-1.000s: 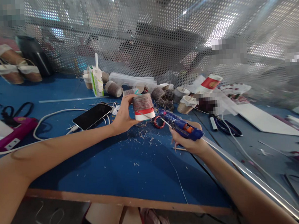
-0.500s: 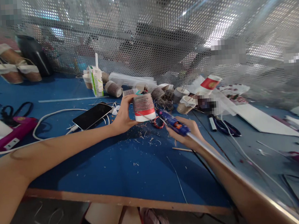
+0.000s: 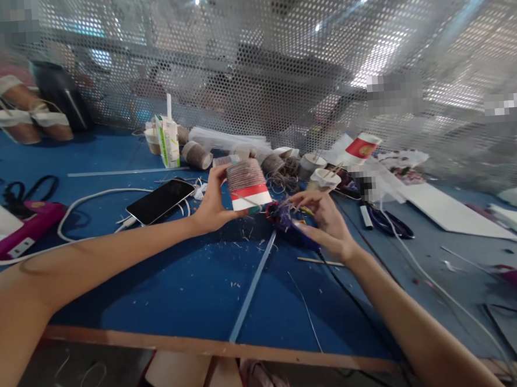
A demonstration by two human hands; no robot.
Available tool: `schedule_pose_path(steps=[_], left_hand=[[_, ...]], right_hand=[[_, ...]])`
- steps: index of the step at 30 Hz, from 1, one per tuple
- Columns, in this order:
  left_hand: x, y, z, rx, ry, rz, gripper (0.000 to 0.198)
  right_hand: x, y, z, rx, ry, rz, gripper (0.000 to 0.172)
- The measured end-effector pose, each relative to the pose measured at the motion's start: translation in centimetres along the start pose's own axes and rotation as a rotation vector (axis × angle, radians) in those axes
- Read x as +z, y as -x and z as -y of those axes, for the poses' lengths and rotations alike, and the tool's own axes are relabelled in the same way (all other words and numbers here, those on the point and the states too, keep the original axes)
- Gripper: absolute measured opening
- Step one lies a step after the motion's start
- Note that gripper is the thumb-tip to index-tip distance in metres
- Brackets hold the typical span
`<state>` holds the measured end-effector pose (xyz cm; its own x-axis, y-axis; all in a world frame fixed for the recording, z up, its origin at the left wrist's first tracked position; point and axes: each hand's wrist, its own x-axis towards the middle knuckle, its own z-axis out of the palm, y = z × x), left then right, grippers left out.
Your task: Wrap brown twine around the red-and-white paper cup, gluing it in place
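My left hand (image 3: 215, 205) is closed around a paper cup (image 3: 249, 188), holding it above the table. Grey-brown cord winds around the cup's upper part, with a red band and a white band showing below. My right hand (image 3: 328, 221) is by a dark blue glue gun (image 3: 298, 233), low over the table, its fingers apart and its thumb against the gun. From the gun a long translucent glue stick (image 3: 253, 287) points to the table's front edge. The gun's front end is blurred beside a reddish ring-like thing.
A phone (image 3: 160, 200) with a white cable lies left of the cup. Behind are a drink carton (image 3: 167, 140), several cord-wrapped cups and a tangle of cord (image 3: 288, 177). A red cup (image 3: 363, 147) lies tilted at right, near a white board (image 3: 456, 213). Mesh stands behind the table.
The glue gun has been lowered and turned, so its glue stick points toward the front edge instead of along my right forearm. My right fingers have loosened. The held cup has tilted slightly.
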<state>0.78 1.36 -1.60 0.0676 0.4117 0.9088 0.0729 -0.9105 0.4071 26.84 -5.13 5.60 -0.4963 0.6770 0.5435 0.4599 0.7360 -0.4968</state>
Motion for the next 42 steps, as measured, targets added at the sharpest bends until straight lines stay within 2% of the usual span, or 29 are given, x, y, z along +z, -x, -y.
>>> schedule_pose_path(steps=[2,5,8,10,13,16,21,24,26,30,32,34,39,42], left_hand=[[0.0,-0.1,-0.2,0.007,-0.009,0.0,0.089],[0.0,-0.2,-0.5,0.002,-0.014,0.003,0.089],[0.0,-0.3,-0.7,0.001,-0.024,0.0,0.088],[0.0,-0.3,-0.7,0.012,-0.036,0.001,0.086],[-0.1,-0.2,-0.5,0.009,-0.049,0.006,0.085],[-0.2,-0.2,-0.4,-0.018,-0.045,0.021,0.085],[-0.4,-0.1,-0.4,-0.045,-0.051,0.122,0.077],[-0.5,-0.1,-0.4,-0.03,-0.021,0.181,0.074],[-0.5,-0.2,-0.4,-0.035,0.014,0.215,0.072],[-0.8,-0.2,-0.6,-0.116,0.153,0.239,0.07],[-1.0,-0.2,-0.6,-0.176,0.244,0.21,0.068],[-1.1,-0.2,-0.2,-0.252,0.314,0.147,0.066],[-0.8,-0.2,1.8,-0.497,0.415,-0.158,0.054],[-0.7,-0.2,2.8,-0.562,0.474,-0.241,0.047]], right_hand=[[1.8,0.3,0.9,0.099,-0.157,-0.031,0.025],[3.8,0.5,2.7,0.213,-0.273,0.067,0.032],[4.7,0.4,4.1,0.262,-0.418,0.168,0.038],[4.9,0.2,4.5,0.275,-0.501,0.174,0.043],[4.9,0.1,4.7,0.311,-0.633,0.13,0.046],[4.5,0.0,4.7,0.385,-0.716,0.039,0.042],[2.8,-0.5,4.2,0.395,-0.703,-0.214,0.038],[2.0,-0.8,3.6,0.43,-0.665,-0.292,0.034],[1.8,-0.9,3.3,0.463,-0.668,-0.299,0.031],[1.8,-0.8,3.3,0.41,-0.683,-0.175,0.021],[1.8,-0.7,3.4,0.37,-0.626,-0.16,0.02],[1.6,-0.7,3.6,0.363,-0.579,-0.205,0.022],[1.0,-0.8,3.7,0.378,-0.602,-0.244,0.024],[0.8,-0.9,3.6,0.355,-0.613,-0.267,0.029]])
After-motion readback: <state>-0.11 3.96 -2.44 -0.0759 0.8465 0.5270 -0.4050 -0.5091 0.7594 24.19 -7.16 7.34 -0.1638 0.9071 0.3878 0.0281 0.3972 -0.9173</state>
